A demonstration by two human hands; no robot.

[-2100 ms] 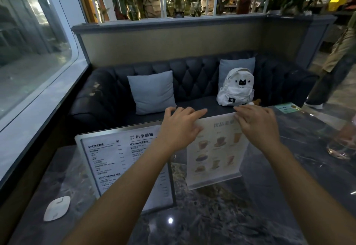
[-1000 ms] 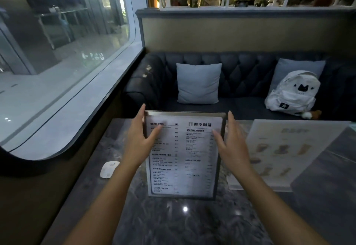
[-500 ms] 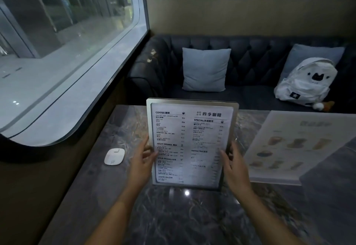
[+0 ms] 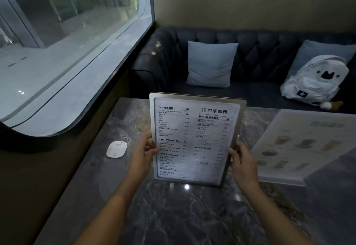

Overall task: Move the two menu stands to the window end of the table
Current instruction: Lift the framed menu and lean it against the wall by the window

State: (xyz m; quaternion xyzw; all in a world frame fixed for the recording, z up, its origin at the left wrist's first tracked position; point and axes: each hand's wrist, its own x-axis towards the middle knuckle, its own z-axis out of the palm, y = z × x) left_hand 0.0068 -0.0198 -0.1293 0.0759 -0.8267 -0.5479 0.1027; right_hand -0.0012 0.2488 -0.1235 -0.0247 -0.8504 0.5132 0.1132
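Note:
A metal-framed menu stand [image 4: 194,139] with black text on white is held upright over the dark marble table [image 4: 183,216]. My left hand [image 4: 143,153] grips its left edge and my right hand [image 4: 241,161] grips its right edge, both low on the frame. Whether its foot touches the table I cannot tell. A clear acrylic menu stand [image 4: 304,144] with pictures of drinks stands on the table to the right, leaning back, untouched.
The window [image 4: 63,33] and its grey sill run along the left. A small white oval device [image 4: 116,149] lies on the table near the window side. Beyond the table is a dark sofa [image 4: 260,52] with a grey cushion [image 4: 211,64] and a white backpack [image 4: 316,81].
My hands left the acrylic stand, took the framed stand by its sides, and slid down its edges. The framed stand now sits a little higher and nearer in view.

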